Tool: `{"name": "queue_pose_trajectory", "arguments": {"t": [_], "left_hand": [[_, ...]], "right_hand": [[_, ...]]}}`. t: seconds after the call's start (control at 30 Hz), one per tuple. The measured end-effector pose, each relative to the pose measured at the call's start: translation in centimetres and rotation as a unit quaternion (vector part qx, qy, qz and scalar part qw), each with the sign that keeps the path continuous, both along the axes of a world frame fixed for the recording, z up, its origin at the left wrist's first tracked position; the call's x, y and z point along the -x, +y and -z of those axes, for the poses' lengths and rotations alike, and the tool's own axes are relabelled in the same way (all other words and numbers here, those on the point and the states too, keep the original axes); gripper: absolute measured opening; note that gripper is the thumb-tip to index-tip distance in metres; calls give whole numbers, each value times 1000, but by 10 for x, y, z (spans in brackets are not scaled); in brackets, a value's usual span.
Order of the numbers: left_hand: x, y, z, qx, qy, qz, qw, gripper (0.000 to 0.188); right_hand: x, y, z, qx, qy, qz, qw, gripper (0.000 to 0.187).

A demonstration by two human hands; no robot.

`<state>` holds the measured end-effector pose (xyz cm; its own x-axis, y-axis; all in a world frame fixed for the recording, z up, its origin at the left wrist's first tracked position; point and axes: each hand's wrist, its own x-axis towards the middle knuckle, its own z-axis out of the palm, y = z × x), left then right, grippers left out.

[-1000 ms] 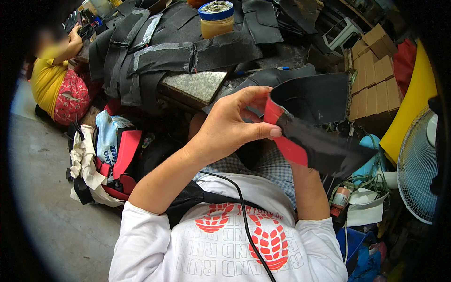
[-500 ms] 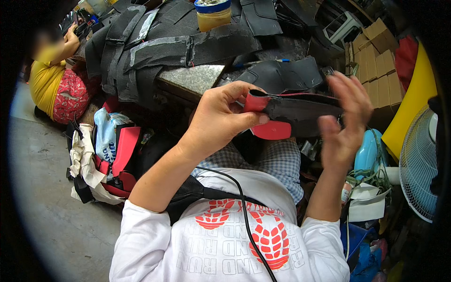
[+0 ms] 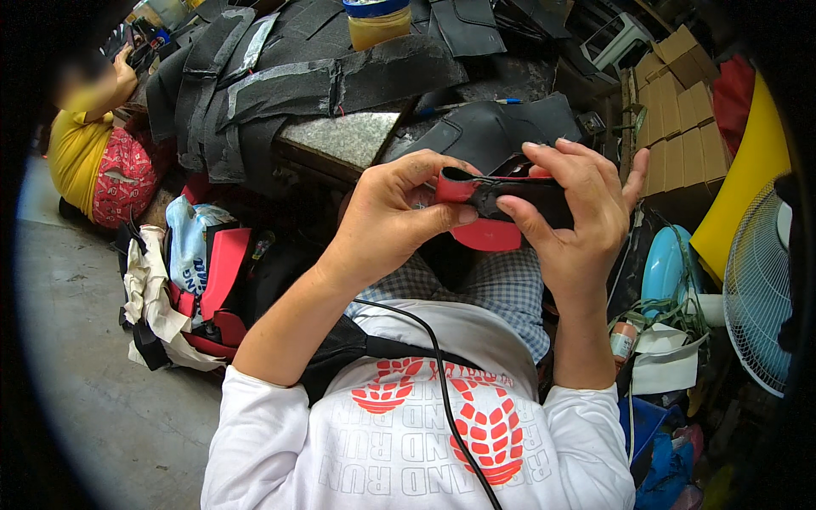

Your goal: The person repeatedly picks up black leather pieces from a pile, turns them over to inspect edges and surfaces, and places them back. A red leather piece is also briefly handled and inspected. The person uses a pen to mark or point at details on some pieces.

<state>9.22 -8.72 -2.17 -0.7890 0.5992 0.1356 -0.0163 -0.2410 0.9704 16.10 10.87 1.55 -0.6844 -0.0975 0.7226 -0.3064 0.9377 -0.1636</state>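
Above my lap I hold a red and black folded leather-like piece (image 3: 495,191), which looks like a shoe upper; its exact kind is unclear. A narrow slit runs along its top edge, and a rounded red flap (image 3: 487,236) hangs below. My left hand (image 3: 387,202) pinches the red left end between thumb and fingers. Closed on the black right part is my right hand (image 3: 586,200), its thumb on the near face and fingers over the top and far side. The little finger sticks out to the right. Part of the piece is hidden by that hand.
Black sheet pieces (image 3: 280,93) and a yellowish jar (image 3: 378,27) with a blue lid cover the table ahead. At left are a bag of red parts (image 3: 223,276) and a person in yellow (image 3: 78,157). Cartons (image 3: 684,144) and a fan (image 3: 756,289) stand at right.
My right hand, blurred with spread fingers at the piece's right end before, has moved left and closed on it. The left hand keeps its pinch, and the piece has turned slightly.
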Motion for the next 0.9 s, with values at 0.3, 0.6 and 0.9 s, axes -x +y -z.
{"name": "queue_pose_trajectory", "arguments": {"t": [0.3, 0.6, 0.9], "left_hand": [[-1, 2, 7, 14, 7, -42, 999, 31], [-3, 4, 9, 15, -11, -29, 999, 31], [-13, -4, 4, 13, 33, -64, 997, 17]], "right_hand": [[0, -2, 5, -12, -5, 0, 1000, 35], [10, -7, 7, 1, -3, -48, 999, 17], [4, -9, 7, 90, -49, -115, 988, 7]]}}
